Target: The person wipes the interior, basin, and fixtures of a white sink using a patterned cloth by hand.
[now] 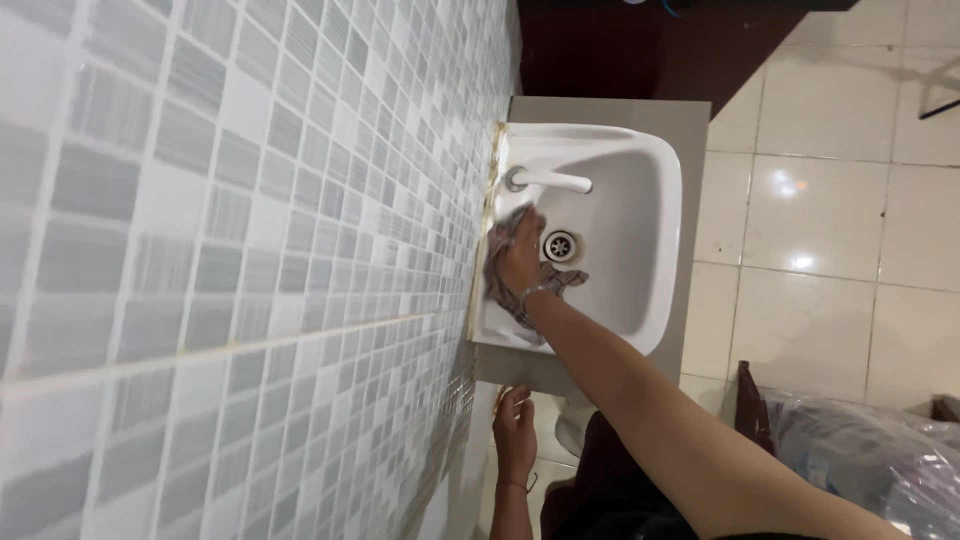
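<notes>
Your left hand (514, 432) open, touching mosaic tile wall (250, 250) | right hand (520, 255) presses checked cloth (505, 300) on white ceramic sink (640, 200) rim

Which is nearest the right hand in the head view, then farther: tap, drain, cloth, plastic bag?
1. Cloth, under the right hand.
2. Drain, just beside it.
3. Tap, nearer the wall.
4. Plastic bag, off on the floor.

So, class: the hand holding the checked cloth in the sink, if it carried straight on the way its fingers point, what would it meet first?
Probably the tap. The hand, on the cloth, points along the sink back edge toward the tap base, though depth is unclear.
</notes>
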